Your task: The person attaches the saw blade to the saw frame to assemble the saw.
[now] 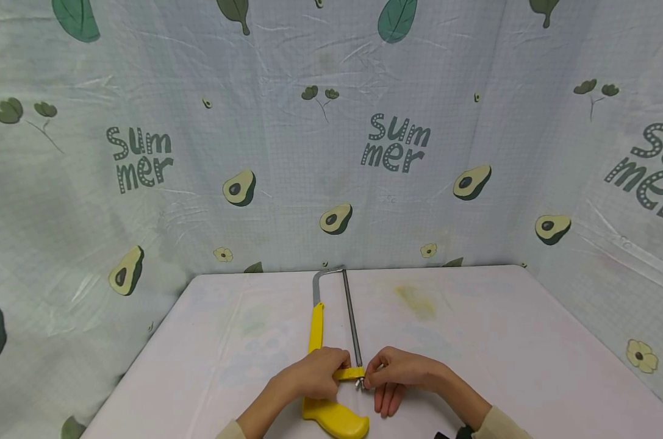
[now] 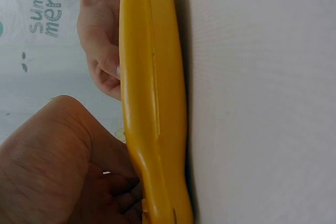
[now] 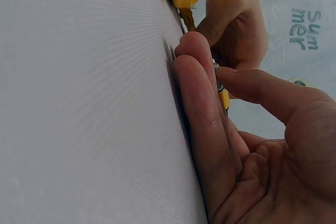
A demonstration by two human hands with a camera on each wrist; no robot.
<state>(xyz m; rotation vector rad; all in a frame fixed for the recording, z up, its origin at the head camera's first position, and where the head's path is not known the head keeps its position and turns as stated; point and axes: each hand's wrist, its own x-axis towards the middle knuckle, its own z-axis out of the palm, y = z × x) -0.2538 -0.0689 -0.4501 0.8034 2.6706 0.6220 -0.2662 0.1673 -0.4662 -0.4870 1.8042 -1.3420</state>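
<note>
A hacksaw (image 1: 339,421) with a yellow handle lies on the table, its grey metal frame pointing away from me. My left hand (image 1: 317,373) grips its yellow body just above the handle, fingers over the crosspiece toward the blade. The dark blade (image 1: 351,317) runs along the right side, up to the far end of the frame. At the blade's near end sits a small metal wing nut (image 1: 359,384), which my right hand (image 1: 399,373) pinches between thumb and forefinger. The lower fingers (image 3: 202,114) of that hand extend along the tabletop in the right wrist view.
The white table (image 1: 474,317) carries a faint yellowish stain beyond the right hand. Behind it and at both sides hangs a pale curtain (image 1: 287,140) printed with avocados and lettering. A small black object (image 1: 441,435) shows at the bottom edge by the right sleeve.
</note>
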